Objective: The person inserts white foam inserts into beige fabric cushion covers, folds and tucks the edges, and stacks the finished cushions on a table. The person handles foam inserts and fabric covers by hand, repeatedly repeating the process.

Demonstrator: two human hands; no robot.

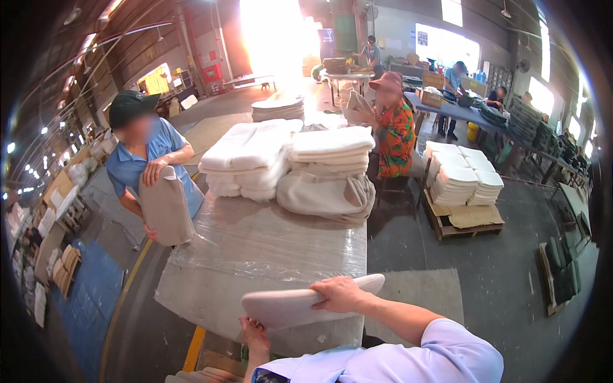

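A pale beige seat cushion (287, 307) is tilted on its long edge above the near part of the table. My right hand (341, 295) grips its upper edge, with the fingers lying over the near face. Down at the cushion's left end, my left hand (254, 333) has its fingers curled against the lower edge. Plastic sheeting covers the worktable (268, 239) beneath. Farther back on it rise stacks of white foam pads (246, 150) and folded white pads (332, 143), with a heap of beige fabric covers (325, 195) in front.
At the table's left side, a person in a blue shirt (143, 140) holds a beige cushion (165, 207). Beyond the far right corner sits a person in a patterned top (396, 137), handling fabric. White pads lie stacked on a pallet (463, 223) at right. Beige cushions (207, 373) lie low at my left.
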